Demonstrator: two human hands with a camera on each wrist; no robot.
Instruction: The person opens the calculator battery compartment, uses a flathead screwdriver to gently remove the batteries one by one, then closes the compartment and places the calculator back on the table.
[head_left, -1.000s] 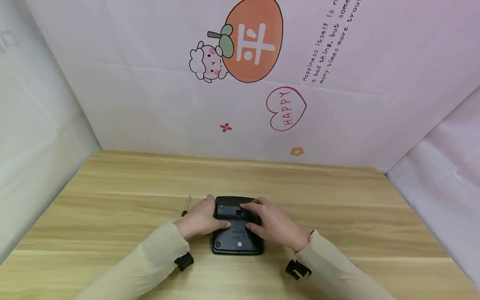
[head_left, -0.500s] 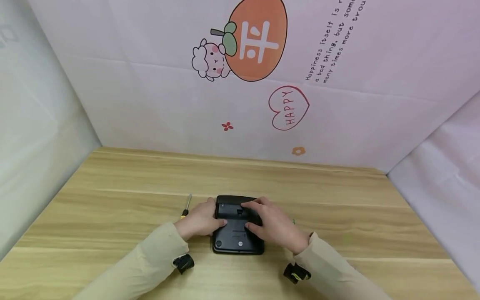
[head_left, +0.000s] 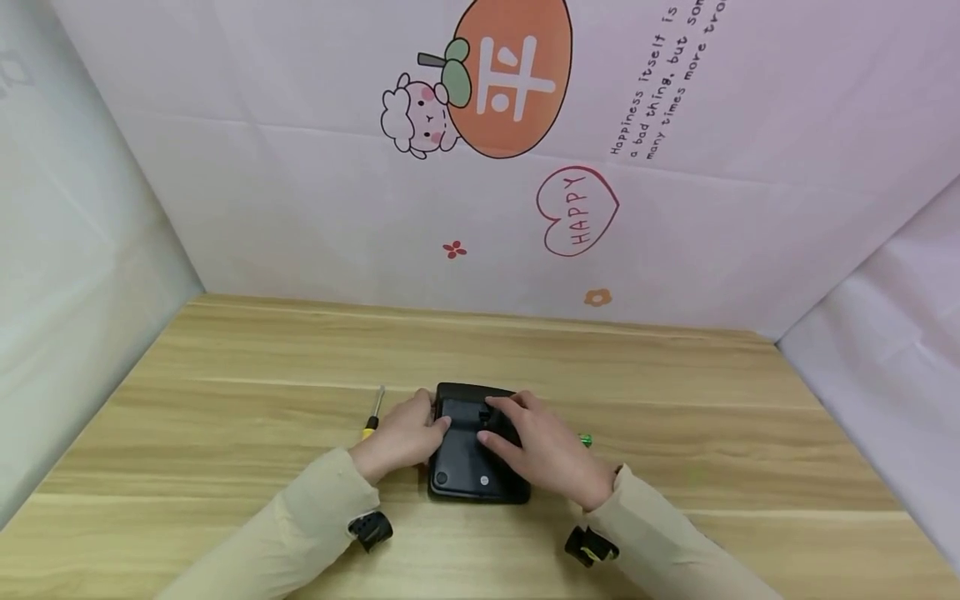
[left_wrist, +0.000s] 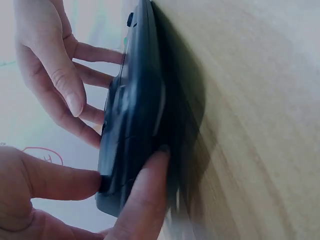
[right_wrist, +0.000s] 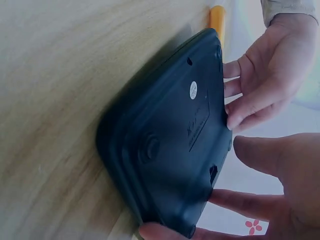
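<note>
A black calculator (head_left: 468, 467) lies back side up on the table, showing round feet, a small white sticker and a battery cover with a dark notch. My left hand (head_left: 401, 433) grips its left edge, thumb (left_wrist: 65, 182) on the back and a finger (left_wrist: 147, 192) under the rim. Over the opposite side, my right hand (head_left: 551, 450) holds the calculator. Its index finger (right_wrist: 242, 202) touches the back close to the notch, another finger (right_wrist: 162, 231) lies at the corner, and the thumb is bent over the back.
Beside my left hand lies a screwdriver (head_left: 372, 421) with a yellow and black handle. A small green object (head_left: 585, 439) shows behind my right hand. The wooden table (head_left: 675, 375) ends at a printed white backdrop (head_left: 315, 208), with white sheets on both sides.
The calculator has shifted slightly away from me. My left thumb has slid up along its edge, and my right thumb has moved up toward the notch. More of the green object shows.
</note>
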